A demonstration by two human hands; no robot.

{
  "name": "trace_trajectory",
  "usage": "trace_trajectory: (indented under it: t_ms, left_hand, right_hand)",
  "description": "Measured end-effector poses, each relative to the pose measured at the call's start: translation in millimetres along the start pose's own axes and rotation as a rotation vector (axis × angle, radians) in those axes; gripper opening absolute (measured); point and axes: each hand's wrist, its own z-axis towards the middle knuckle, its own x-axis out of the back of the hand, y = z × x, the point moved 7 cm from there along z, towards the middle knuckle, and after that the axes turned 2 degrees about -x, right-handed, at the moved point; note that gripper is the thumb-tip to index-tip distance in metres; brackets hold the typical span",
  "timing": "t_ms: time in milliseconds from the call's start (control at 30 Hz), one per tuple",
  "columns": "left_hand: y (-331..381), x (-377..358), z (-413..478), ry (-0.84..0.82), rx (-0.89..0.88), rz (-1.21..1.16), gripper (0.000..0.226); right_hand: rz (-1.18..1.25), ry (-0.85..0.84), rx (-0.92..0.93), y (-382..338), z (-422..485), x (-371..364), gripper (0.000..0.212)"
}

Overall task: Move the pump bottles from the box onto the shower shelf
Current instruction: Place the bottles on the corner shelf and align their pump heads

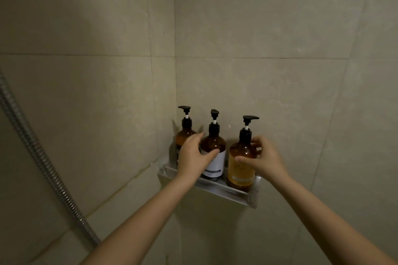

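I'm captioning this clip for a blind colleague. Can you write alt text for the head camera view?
Three amber pump bottles stand upright on a metal corner shower shelf; the left hand wraps the middle bottle and the right hand touches the right bottle, while the left bottle stands behind. Beige tiled walls surround them, and a metal shower hose hangs at left.

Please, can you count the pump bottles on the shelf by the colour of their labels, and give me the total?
White label: 1, the middle bottle, with the left hand on it.
Yellow label: 1, the right bottle, with the right hand on it.
Label hidden by the left hand: 1, the left bottle.
Total: 3 bottles on the shelf.
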Motion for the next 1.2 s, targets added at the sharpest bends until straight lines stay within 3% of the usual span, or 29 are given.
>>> trace_trajectory:
  t_ms: [433, 633, 833, 933, 1200]
  left_hand:
    - [1, -4, 8, -0.024, -0.017, -0.004, 0.057]
    - [-7, 41, 22, 0.214, 0.018, -0.027, 0.043]
    - [-42, 46, 41, 0.056, 0.238, 0.025, 0.053]
    - [-51, 38, 45, -0.047, 0.281, -0.022, 0.045]
    - [-55, 43, 47, -0.002, 0.262, 0.036, 0.051]
  right_hand:
    - [-0.001, -0.008, -0.004, 7, 7, -4, 0.068]
    - [-0.058, 0.02, 0.032, 0, 5, 2, 0.062]
    - [-0.096, -0.003, 0.024, -1, 9, 7, 0.063]
    - [-0.111, -0.02, 0.016, -2, 10, 8, 0.062]
    - [-0.132, -0.005, 0.001, -2, 9, 10, 0.057]
